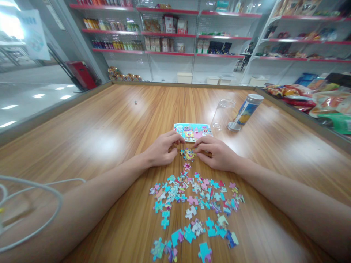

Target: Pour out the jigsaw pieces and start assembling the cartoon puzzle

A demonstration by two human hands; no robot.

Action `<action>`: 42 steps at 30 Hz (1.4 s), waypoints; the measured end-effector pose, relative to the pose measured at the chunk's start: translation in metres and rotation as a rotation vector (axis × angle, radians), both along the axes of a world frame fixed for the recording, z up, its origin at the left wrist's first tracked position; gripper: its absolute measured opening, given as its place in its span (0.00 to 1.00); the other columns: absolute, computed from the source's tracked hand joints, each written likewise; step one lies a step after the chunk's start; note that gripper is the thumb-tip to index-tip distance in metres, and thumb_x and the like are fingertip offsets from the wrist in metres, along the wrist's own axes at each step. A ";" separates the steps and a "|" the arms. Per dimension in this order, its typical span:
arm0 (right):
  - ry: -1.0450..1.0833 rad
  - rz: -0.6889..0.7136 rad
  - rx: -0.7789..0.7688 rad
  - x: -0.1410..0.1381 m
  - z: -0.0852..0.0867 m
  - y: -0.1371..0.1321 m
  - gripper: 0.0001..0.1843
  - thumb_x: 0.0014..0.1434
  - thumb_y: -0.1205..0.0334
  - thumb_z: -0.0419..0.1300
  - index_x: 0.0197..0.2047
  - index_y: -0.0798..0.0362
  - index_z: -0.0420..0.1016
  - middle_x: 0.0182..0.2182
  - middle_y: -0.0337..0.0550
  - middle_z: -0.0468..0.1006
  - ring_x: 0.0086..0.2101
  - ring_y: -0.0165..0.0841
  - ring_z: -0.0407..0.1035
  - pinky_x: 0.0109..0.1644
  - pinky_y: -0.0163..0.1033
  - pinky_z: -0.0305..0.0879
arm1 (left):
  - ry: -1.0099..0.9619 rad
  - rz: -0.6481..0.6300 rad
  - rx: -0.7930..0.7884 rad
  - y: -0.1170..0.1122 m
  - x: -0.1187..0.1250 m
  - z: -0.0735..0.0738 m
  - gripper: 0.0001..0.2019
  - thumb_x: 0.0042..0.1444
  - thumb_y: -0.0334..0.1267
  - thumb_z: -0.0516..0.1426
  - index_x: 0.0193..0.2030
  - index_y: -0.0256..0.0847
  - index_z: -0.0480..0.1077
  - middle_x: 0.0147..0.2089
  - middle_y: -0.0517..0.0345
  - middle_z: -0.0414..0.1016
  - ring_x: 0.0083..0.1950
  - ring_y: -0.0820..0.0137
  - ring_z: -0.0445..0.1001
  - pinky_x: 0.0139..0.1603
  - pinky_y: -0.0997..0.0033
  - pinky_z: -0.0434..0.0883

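a small joined cluster [188, 154] of puzzle pieces, yellow in the middle, lies on the wooden table [109, 131] between the two hands, just ahead of the person at the centre of the view. the left hand [161, 149] rests on the table at the cluster's 9 o'clock. its fingers are curled, and thumb and forefinger are drawn together right at the cluster's 10 o'clock edge. whether a loose piece sits between them cannot be told. the right hand [216, 153] lies at the cluster's 3 o'clock, knuckles up, with thumb and fingers closed on that edge of the cluster. both forearms lie flat on the table and slant in from the lower corners.

at 6 o'clock from the cluster, nearer the person, the loose pieces [197, 197] are scattered in a wide patch, mostly blue, pink and white, some face up and some overlapping. at 12 o'clock, just beyond the fingertips, a picture card [193, 131] with cartoon figures lies flat. at 1 o'clock from it a clear jar [223, 113] lies on its side, a round lid [234, 126] flat beside its mouth, and a labelled tube [248, 109] leans just right of the jar.

a white cable [33, 204] loops over the table at 8 o'clock, near the left elbow. bright snack packets [315, 98] are heaped past the table's right edge at 2 o'clock, and stocked shelves [170, 34] line the far wall.
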State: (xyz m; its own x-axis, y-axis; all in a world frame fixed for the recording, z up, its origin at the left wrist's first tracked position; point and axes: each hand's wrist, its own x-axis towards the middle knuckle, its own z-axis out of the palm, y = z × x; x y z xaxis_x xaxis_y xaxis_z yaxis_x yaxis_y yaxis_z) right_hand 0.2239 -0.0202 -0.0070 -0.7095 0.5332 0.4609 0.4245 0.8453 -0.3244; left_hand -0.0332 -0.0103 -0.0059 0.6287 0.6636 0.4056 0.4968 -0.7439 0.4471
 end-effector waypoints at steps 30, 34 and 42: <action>0.000 0.005 0.000 0.000 0.000 0.000 0.06 0.62 0.69 0.59 0.40 0.54 0.77 0.42 0.48 0.76 0.44 0.37 0.71 0.51 0.47 0.68 | 0.104 0.008 0.035 -0.001 -0.001 0.001 0.09 0.50 0.29 0.55 0.40 0.39 0.70 0.41 0.54 0.69 0.40 0.69 0.69 0.42 0.68 0.70; 0.002 0.010 -0.002 0.001 0.000 0.001 0.06 0.62 0.69 0.58 0.40 0.54 0.77 0.42 0.48 0.76 0.43 0.37 0.70 0.51 0.47 0.68 | 0.151 0.017 0.032 -0.002 0.000 0.003 0.04 0.53 0.34 0.56 0.36 0.38 0.69 0.40 0.54 0.68 0.41 0.67 0.70 0.44 0.66 0.71; 0.000 0.006 -0.001 0.001 0.000 0.001 0.05 0.63 0.69 0.58 0.40 0.54 0.77 0.42 0.48 0.76 0.44 0.37 0.70 0.51 0.47 0.68 | 0.157 -0.015 0.041 -0.002 -0.001 0.004 0.07 0.54 0.34 0.56 0.40 0.39 0.69 0.42 0.54 0.68 0.42 0.67 0.70 0.44 0.67 0.70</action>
State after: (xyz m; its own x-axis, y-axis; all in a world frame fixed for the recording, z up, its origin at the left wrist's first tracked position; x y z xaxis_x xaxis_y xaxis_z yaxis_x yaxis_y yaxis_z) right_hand 0.2245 -0.0196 -0.0068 -0.7130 0.5292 0.4600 0.4193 0.8476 -0.3252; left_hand -0.0345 -0.0128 -0.0022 0.6962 0.6386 0.3278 0.5472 -0.7677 0.3336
